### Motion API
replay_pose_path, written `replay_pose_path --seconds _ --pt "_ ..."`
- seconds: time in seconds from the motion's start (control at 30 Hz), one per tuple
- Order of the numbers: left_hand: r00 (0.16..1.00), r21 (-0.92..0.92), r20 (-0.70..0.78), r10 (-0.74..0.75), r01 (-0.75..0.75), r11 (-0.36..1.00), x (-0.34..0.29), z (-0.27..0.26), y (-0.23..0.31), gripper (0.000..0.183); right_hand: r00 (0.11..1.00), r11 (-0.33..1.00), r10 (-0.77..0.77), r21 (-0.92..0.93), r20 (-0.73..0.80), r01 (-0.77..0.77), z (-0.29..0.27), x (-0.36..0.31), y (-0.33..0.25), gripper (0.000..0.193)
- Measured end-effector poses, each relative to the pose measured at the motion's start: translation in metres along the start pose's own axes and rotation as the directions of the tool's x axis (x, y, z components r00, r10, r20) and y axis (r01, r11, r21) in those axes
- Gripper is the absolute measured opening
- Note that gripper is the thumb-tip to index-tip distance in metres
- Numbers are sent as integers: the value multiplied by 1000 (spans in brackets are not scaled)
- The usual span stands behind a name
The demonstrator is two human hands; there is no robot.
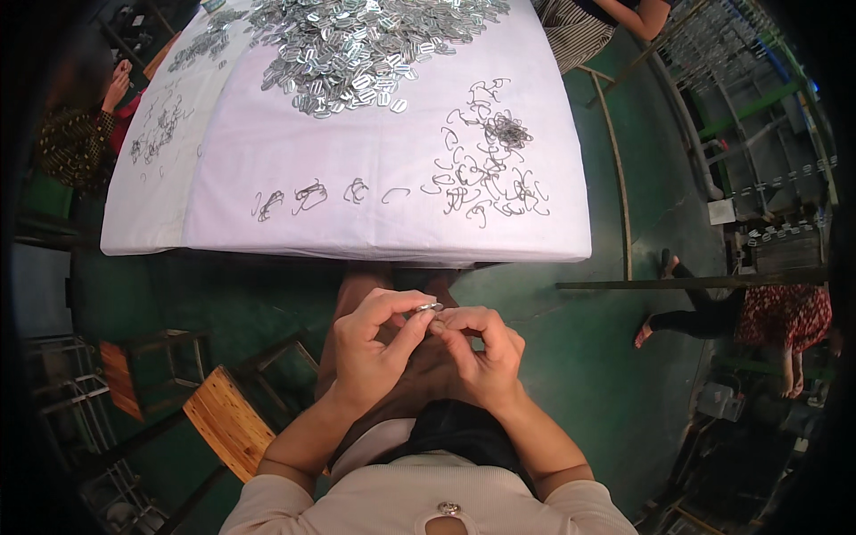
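Observation:
Above my lap, in front of the table edge, both hands meet with fingertips together. Between the thumb and forefinger of my left hand (373, 346) is a small shiny metal slide buckle (430, 307), seen nearly edge-on. My right hand (489, 353) is pinched closed right beside it; whatever its fingertips hold is hidden. On the white-covered table (357, 236) lies a big heap of flat silver slide buckles (366, 58). Many thin bent wire hooks (477, 192) are scattered at the table's right, with a dense clump (508, 132) among them. Small groups of hooks (310, 194) lie along the near edge.
More wire hooks (159, 127) lie on the table's left side. A person (80, 143) sits at the left and another (588, 27) at the far right. A wooden stool (230, 423) stands at lower left. Someone in a red patterned top (785, 316) is at right beyond a rail (678, 282).

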State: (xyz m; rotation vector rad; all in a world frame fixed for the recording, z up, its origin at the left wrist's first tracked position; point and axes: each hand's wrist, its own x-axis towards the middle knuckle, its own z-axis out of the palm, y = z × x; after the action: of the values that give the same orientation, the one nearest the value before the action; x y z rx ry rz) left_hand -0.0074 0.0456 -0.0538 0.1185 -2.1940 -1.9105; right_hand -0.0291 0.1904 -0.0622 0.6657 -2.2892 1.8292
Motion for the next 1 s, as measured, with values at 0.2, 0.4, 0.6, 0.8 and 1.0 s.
replay_pose_path --seconds 0.2,0.4,0.6,0.8,1.0 --pt "998 2 15 67 -67 998 1 -4 3 14 1000 1000 31 4 -7 -30 -4 4 8 12" --pt "996 19 22 89 -89 996 1 -7 -1 14 987 953 162 -258 -18 -161 -33 127 105 13" --pt "991 45 29 133 -134 990 0 -3 -5 17 881 766 449 -572 149 -293 -3 237 180 22" --pt "995 55 47 86 -89 995 -1 -1 -5 18 816 494 556 -852 155 -175 23 255 203 24" --pt "993 61 28 114 -116 991 -4 -5 -9 18 936 711 341 -676 89 -195 -5 226 169 14"
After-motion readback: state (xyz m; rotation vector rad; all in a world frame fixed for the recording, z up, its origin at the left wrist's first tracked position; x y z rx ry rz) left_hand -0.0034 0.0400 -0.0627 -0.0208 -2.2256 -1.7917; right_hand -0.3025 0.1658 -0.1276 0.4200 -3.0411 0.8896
